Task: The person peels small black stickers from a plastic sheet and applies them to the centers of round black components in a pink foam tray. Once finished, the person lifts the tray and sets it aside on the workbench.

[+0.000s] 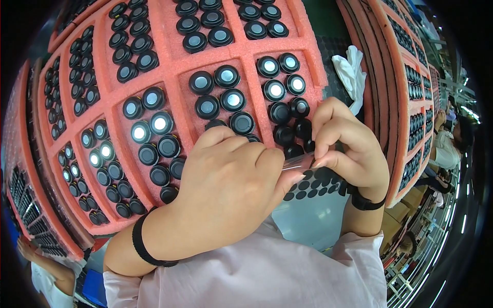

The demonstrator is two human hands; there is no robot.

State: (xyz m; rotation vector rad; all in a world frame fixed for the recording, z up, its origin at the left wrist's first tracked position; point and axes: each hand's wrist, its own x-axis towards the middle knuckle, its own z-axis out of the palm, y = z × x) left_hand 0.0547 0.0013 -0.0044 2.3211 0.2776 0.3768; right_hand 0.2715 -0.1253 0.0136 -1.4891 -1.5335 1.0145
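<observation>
A clear, shiny film [297, 164] stretches between my two hands above the near right part of the pink foam tray [163, 36]. My left hand [221, 190] is closed, its thumb and curled fingers at the film's left end. Thumb and forefinger of my right hand [352, 146] pinch the right end. Just below the film lie rows of flat black discs [312, 186], which look like stickers on a sheet. The tray's compartments hold round black parts [232, 99]; some have silvery tops, others dark ones. My left hand hides several of these parts.
White gloves [352, 72] lie beyond my right hand. Stacked foam trays [389, 102] with similar black parts stand to the right, and more trays [31, 149] to the left. Another person's arm [46, 264] shows at lower left. People work in the background at right.
</observation>
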